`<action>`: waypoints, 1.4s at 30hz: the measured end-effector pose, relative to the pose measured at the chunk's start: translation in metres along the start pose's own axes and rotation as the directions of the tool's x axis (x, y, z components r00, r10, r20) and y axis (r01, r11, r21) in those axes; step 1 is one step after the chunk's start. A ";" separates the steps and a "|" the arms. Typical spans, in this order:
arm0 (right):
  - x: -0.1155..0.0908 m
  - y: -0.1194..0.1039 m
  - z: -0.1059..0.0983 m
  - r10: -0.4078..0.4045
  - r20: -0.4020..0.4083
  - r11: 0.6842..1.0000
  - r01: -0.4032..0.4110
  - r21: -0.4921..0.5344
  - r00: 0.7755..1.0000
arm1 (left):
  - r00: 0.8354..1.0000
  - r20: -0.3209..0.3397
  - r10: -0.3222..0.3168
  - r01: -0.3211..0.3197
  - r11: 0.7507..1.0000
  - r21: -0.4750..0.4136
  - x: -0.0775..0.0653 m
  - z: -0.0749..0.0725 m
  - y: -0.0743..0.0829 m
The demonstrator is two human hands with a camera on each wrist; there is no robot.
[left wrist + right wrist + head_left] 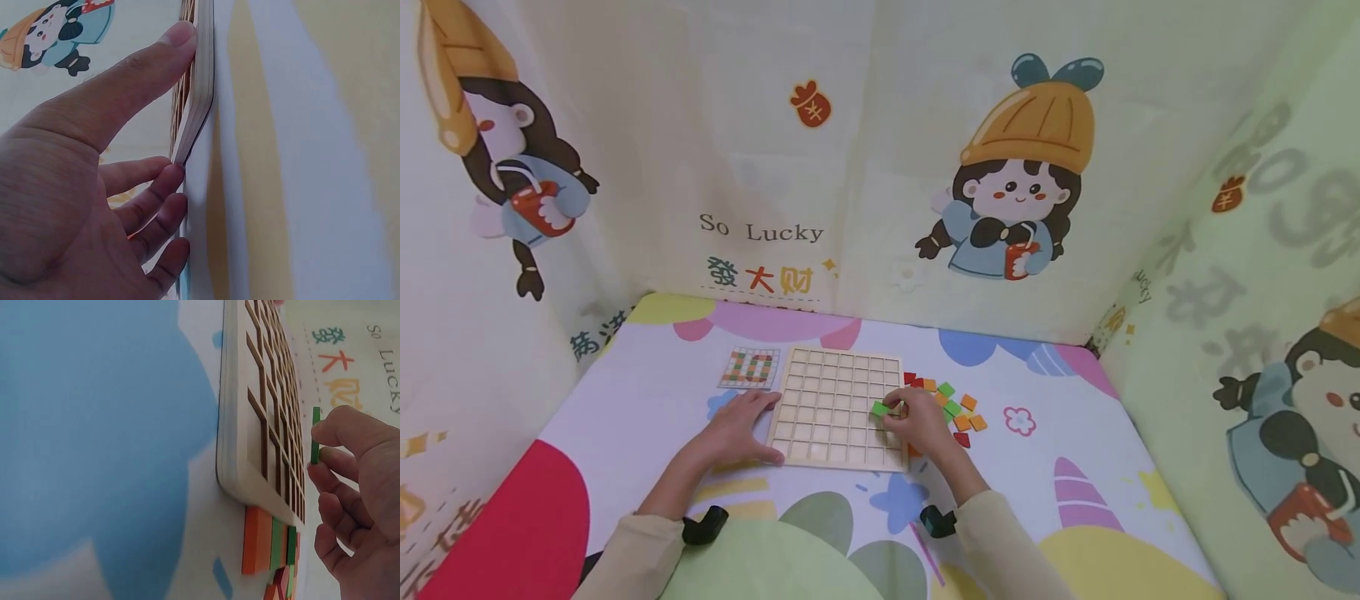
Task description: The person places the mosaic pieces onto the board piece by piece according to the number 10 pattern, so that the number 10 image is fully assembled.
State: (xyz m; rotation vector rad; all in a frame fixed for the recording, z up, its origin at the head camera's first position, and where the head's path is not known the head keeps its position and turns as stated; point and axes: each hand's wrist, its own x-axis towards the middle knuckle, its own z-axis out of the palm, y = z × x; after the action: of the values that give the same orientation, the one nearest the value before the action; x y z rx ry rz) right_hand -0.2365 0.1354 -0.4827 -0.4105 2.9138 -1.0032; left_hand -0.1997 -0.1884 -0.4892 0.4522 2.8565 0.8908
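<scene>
A square wooden grid board (831,407) lies on the table. Thumb and fingertips of my left hand (739,427) touch its left edge near the front corner, the thumb stretched out and the fingers slightly bent, as the left wrist view also shows. Between the thumb and fingertips of my right hand (917,417), a thin green square tile (880,409) is pinched above the right part of the board. In the right wrist view the tile (315,434) appears edge-on, apart from the grid. All visible cells of the board hold nothing; those under the right hand are hidden.
Loose orange tiles (969,402), green tiles (947,389) and red pieces (962,440) are scattered right of the board. A printed pattern card (749,367) lies at its upper left. Patterned cloth walls (865,167) enclose the table's back and sides.
</scene>
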 end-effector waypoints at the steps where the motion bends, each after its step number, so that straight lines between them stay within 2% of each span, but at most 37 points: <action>1: 0.001 -0.001 0.002 -0.009 0.004 1.000 0.009 0.004 1.000 | 1.000 0.000 -0.003 0.003 1.000 0.000 0.001 0.000 0.000; 5: 0.004 -0.005 0.008 -0.063 0.020 0.998 0.063 0.007 0.998 | 1.000 0.006 -0.022 0.022 1.000 0.001 0.002 0.000 0.001; 9: 0.007 -0.012 0.013 -0.098 0.036 0.995 0.098 -0.005 0.995 | 1.000 0.002 -0.015 0.015 1.000 0.008 0.002 0.001 0.000; 14: 0.009 -0.021 0.018 -0.065 0.075 0.998 0.065 0.007 0.995 | 1.000 -0.001 0.002 -0.002 1.000 0.007 0.001 0.001 -0.002; 23: 0.013 -0.029 0.030 -0.098 0.082 0.993 0.103 -0.060 0.992 | 1.000 0.016 -0.015 0.015 1.000 0.005 0.000 0.003 -0.001; 30: 0.016 -0.034 0.035 -0.103 0.092 0.993 0.107 -0.047 0.990 | 1.000 0.011 -0.012 0.012 1.000 -0.001 0.000 0.003 -0.001; 42: 0.020 -0.041 0.034 -0.056 0.130 0.998 0.056 0.001 0.990 | 1.000 0.005 -0.008 0.008 1.000 0.012 0.000 0.002 0.000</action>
State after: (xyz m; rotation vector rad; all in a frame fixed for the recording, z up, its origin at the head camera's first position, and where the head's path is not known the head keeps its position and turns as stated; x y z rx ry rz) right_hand -0.2423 0.0784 -0.4833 -0.5395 2.8028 -0.9412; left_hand -0.1993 -0.1869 -0.4907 0.4434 2.8589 0.8704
